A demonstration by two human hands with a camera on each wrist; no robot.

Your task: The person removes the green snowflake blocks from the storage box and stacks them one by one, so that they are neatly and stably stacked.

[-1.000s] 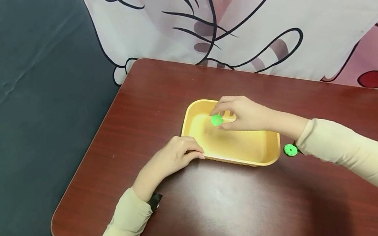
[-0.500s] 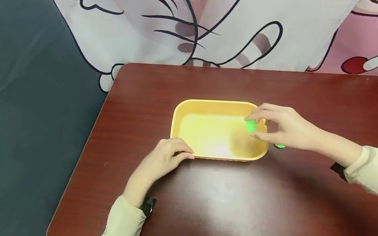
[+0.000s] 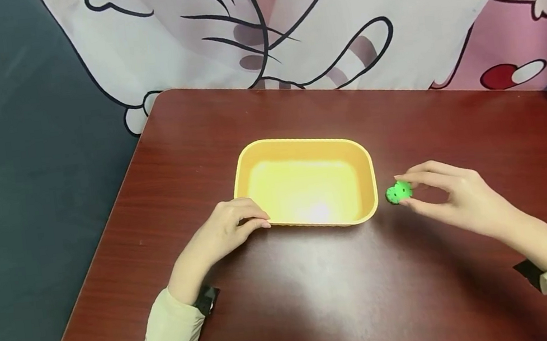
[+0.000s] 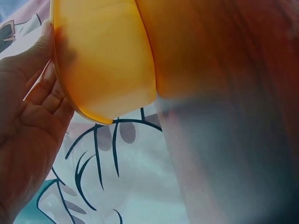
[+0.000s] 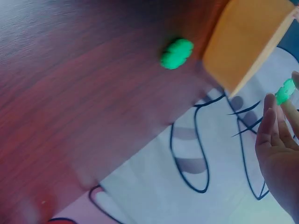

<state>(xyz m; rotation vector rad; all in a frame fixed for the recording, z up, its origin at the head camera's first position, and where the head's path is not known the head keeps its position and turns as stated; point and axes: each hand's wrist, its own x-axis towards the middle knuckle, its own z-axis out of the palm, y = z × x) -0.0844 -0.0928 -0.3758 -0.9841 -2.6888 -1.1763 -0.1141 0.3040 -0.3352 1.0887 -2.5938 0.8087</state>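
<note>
A yellow plastic tub (image 3: 310,223) stands on the table, and its inside shows bare. My left hand (image 3: 222,230) holds the tub's near rim at the left corner, thumb outside and fingers over the edge; the left wrist view shows this hand (image 4: 37,102) at the rim too. Just right of the tub, my right hand (image 3: 459,200) pinches a small green notched disc (image 3: 404,190) between thumb and fingertips. Behind it, partly covered in the head view, a second green notched disc (image 5: 177,53) lies on the table, apart from the held disc (image 5: 285,92).
The reddish-brown wooden table (image 3: 369,294) has a rounded far-left corner. Behind it hangs a cloth (image 3: 328,29) printed with a cartoon cat. A dark green cloth (image 3: 13,194) lies to the left of the table.
My right hand has moved right, from above the tub to beyond its right end, still pinching the green disc. My left hand stays on the rim. The head view has turned somewhat right.
</note>
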